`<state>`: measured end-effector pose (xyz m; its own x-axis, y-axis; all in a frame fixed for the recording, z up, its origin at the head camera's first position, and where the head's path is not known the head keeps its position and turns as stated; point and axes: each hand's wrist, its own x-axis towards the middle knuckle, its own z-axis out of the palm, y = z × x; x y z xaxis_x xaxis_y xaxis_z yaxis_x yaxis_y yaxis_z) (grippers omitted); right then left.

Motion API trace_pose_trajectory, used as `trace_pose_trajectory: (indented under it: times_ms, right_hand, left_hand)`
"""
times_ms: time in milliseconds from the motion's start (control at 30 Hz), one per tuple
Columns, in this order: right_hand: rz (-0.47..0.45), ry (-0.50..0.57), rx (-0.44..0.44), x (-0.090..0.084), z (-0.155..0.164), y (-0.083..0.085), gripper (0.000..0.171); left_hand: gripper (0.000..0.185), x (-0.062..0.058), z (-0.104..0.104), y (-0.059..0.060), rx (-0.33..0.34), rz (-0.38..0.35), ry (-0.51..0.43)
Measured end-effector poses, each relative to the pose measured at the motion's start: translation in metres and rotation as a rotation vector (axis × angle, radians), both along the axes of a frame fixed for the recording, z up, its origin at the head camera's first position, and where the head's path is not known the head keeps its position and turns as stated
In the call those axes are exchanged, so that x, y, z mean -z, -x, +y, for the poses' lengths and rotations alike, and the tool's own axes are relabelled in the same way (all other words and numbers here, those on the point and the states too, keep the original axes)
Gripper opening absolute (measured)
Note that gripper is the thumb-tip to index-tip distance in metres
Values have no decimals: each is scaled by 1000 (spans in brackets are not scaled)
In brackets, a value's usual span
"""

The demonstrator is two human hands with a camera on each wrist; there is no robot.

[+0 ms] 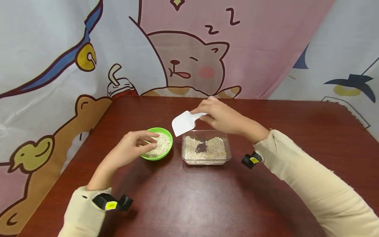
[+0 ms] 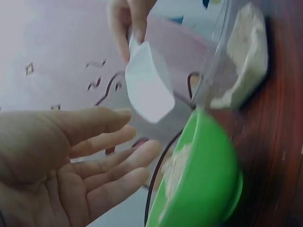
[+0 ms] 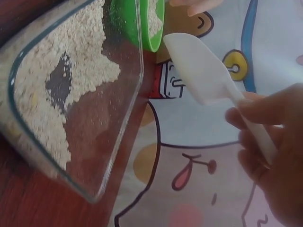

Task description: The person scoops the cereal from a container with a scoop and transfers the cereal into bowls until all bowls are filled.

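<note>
The right hand pinches a white scoop in its fingers above the clear box of oats on the desk, while the left hand rests with loose fingers on the green bowl.

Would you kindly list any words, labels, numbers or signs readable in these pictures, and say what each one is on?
"Z Z": two drawn letters on the backdrop cloth, above the sleeping cat.
Yellow tag on the left wrist strap: print too small to read.
Yellow tag on the right wrist strap: too small to read.
</note>
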<state>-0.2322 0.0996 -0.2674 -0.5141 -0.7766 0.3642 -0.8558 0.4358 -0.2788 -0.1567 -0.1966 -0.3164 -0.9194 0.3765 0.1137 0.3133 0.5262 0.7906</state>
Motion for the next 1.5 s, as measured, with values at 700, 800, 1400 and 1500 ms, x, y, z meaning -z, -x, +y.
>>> trace_pose_trajectory:
  times_ms: [700,800,1400,1500]
  right_hand:
    - [-75,-145,53,9,38,-4,26]
    - [-99,-191,51,10,40,-4,25]
    - [-61,-394,77,7,26,-5,22]
    - [-65,-396,64,7,20,-4,21]
  left_hand:
    - [29,14,69,7,113,-53,17]
    - [31,17,72,7,110,-66,45]
    - [37,23,78,8,75,-77,91]
    - [37,22,79,9,85,-58,104]
